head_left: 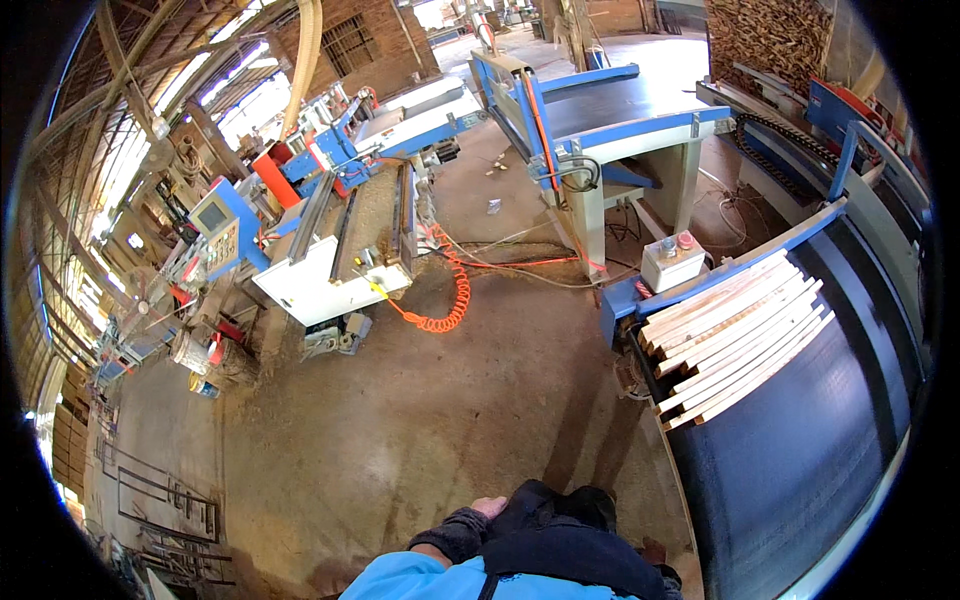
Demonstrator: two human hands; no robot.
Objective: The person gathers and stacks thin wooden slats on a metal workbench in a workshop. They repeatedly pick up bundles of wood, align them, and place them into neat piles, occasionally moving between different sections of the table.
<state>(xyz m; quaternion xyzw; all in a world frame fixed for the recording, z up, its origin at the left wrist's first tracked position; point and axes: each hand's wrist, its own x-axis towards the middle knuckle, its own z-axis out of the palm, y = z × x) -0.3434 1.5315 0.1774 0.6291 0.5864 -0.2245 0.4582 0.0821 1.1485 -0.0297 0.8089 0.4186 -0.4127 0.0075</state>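
When I look down through the head camera, I see the left hand (pixel 490 507) at the bottom middle of the frame. It sticks out of a dark cuff (pixel 458 532) and is right beside the dark pants (pixel 540 508). I cannot tell if its fingers are curled or straight, as they are too small to make out. Only a little bit of the right hand (pixel 653 553) shows, low and right of the middle, near the side of a black belt (pixel 800 450). I cannot tell what its fingers do.

The pale wood sticks (pixel 740 325) lie on the black belt at the right of the frame. They sit side by side in a slanted bunch, and their near ends do not line up. Just above them is a pale box (pixel 672 262) with a red knob on top.

At the upper left of the frame is a white and blue machine (pixel 290 285) with a screen panel (pixel 218 228). A curly orange hose (pixel 462 300) hangs near the brown floor (pixel 400 420). Dark metal frames (pixel 162 487) are at the lower left.
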